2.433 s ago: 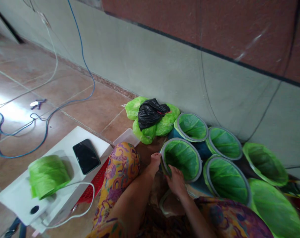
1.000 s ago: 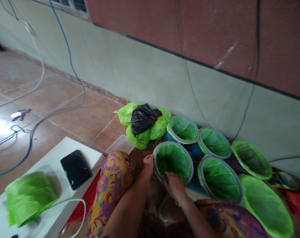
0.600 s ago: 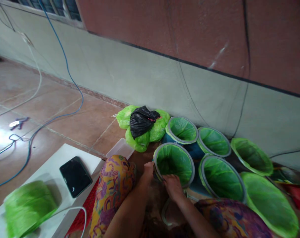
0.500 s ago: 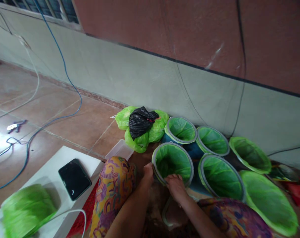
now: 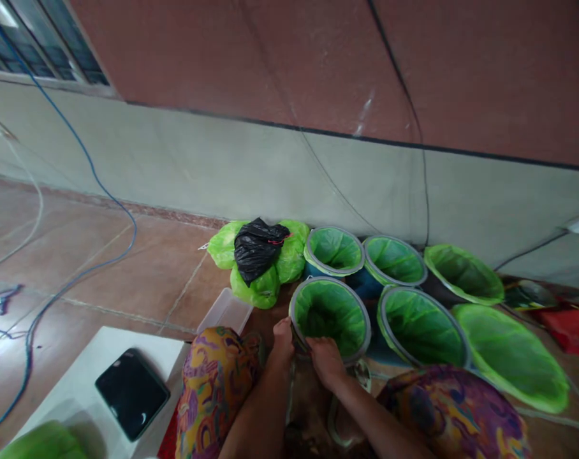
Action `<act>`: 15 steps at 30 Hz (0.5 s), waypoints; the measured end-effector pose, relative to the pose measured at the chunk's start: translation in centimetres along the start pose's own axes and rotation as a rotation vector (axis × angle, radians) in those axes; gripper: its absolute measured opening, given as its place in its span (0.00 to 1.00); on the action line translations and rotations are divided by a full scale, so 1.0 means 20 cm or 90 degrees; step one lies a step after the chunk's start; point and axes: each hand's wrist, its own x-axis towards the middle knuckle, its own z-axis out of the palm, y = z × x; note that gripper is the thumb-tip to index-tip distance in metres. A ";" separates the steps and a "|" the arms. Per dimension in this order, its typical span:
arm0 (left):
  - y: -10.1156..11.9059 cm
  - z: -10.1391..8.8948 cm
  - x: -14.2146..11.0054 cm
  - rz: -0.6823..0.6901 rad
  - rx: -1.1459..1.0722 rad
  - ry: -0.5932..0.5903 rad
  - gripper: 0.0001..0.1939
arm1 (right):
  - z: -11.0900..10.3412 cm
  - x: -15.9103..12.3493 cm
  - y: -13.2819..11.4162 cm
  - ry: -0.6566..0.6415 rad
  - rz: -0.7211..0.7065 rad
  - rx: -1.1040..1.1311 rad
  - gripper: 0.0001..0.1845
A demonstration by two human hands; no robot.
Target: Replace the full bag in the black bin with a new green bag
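step: near rim of green-lined ring basket [image 5: 330, 311] gripped by L hand [image 5: 284, 334] & R hand [image 5: 324, 360], both closed | next: liner edge likely pressed over rim

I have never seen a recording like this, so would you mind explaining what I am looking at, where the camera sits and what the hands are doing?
There is no machine here: the camera is worn on a person's head and looks down at their own two bare hands. The person sits on a tiled floor by a wall. The left hand and right hand both grip the near rim of a grey-rimmed container lined with green plastic. Five more green-lined containers stand beside and behind it, such as this one. To the left lie green plastic bags with a black bag on top. A black phone rests on a white board, and a blue cable trails over the floor.
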 end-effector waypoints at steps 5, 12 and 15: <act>0.06 -0.01 -0.02 0.042 0.133 0.048 0.08 | 0.00 0.00 0.02 0.032 0.009 0.021 0.21; 0.17 0.01 -0.07 0.180 0.342 0.084 0.18 | -0.05 -0.09 0.13 0.225 0.149 0.112 0.24; 0.19 0.04 -0.10 0.237 0.486 0.008 0.27 | -0.04 -0.13 0.23 0.250 0.258 0.120 0.22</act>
